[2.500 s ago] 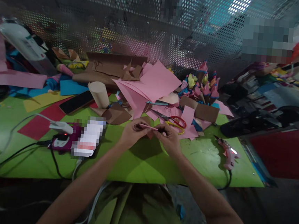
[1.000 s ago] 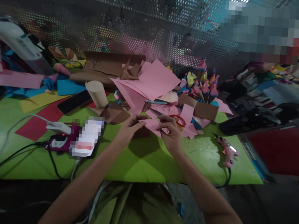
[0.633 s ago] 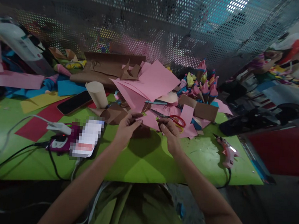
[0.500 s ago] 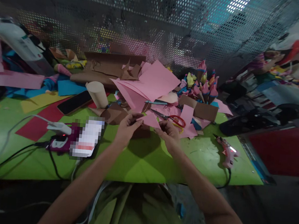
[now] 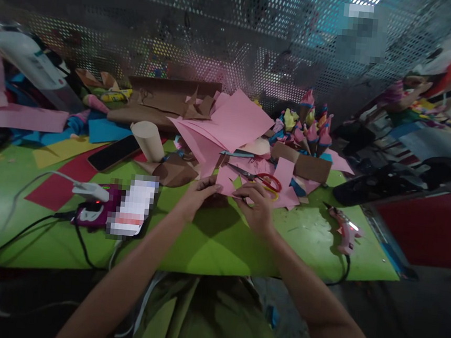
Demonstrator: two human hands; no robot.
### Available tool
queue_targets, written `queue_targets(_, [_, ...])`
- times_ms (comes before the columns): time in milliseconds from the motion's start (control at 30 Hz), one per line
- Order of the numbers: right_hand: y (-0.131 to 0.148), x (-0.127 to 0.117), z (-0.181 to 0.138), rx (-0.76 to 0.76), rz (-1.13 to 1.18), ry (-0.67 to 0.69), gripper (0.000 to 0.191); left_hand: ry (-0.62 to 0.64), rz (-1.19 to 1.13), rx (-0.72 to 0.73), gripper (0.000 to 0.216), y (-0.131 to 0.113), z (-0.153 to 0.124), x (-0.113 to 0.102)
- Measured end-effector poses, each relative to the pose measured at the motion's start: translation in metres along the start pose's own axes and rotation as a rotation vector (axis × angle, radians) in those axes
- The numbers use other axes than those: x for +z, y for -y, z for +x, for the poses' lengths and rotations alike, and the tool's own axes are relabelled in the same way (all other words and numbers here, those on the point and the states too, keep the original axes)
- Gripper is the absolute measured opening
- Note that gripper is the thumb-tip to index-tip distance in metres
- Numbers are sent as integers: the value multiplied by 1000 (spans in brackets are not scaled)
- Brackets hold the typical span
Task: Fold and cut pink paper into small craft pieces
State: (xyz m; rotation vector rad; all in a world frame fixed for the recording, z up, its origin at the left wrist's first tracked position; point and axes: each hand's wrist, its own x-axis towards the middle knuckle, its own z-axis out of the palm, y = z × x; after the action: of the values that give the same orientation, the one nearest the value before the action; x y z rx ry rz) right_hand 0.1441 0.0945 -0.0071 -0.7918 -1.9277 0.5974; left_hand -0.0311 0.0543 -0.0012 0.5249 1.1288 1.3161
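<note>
A small piece of pink paper (image 5: 226, 185) spans the gap between my two hands over the near middle of the green table. My left hand (image 5: 198, 195) pinches its left edge between thumb and fingers. At the other end, my right hand (image 5: 256, 206) has its fingers closed on the paper's lower right side. Just beyond the right hand lie scissors (image 5: 266, 182) with red and yellow handles, on pink scraps. Behind the piece, large pink sheets (image 5: 237, 120) are heaped up. A brown paper piece (image 5: 175, 172) rests left of my left hand.
A glue gun (image 5: 344, 232) lies at the right on the green table (image 5: 210, 252). To the left are a lit phone (image 5: 134, 206), a purple power strip (image 5: 93, 215) with cables, a dark phone (image 5: 114, 153) and a cardboard tube (image 5: 148, 141). Small paper cones (image 5: 311, 129) stand behind, before a perforated metal panel.
The pink paper piece has changed from a flat, pointed shape to one that looks curved or bent upward. My right hand's fingers have drawn further over it. Both hands stay in nearly the same place.
</note>
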Motion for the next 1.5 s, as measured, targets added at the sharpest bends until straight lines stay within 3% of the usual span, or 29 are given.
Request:
queue_targets(167, [1, -1, 0, 46, 58, 88, 18, -26, 24, 13, 31, -4, -2, 0])
queue_targets(367, [5, -1, 1, 93, 150, 138, 18, 52, 51, 9, 34, -2, -2, 0])
queue_targets(500, [5, -2, 1, 229, 244, 114, 15, 7, 110, 136, 28, 2, 0, -1])
queue_targets(633, [1, 1, 2, 390, 258, 205, 18, 39, 246, 228, 24, 2, 1, -2])
queue_targets(733, [-3, 5, 2, 489, 348, 232, 25, 75, 272, 203, 30, 2, -1, -2])
queue_targets(900, [-6, 8, 3, 636, 572, 187, 35, 21, 96, 100, 45, 4, -3, -5])
queue_targets(1067, [-8, 8, 3, 651, 584, 167, 35, 90, 40, 98, 51, 4, -4, -4])
queue_targets(1233, [-9, 8, 2, 615, 552, 172, 32, 151, 258, 219, 38, 1, -4, 1])
queue_targets(1367, [-7, 7, 2, 581, 535, 195, 28, 118, 383, 277, 25, 4, -1, -1])
queue_targets(1500, [-7, 7, 2, 570, 515, 226, 26, 102, 402, 289, 27, 3, 1, -3])
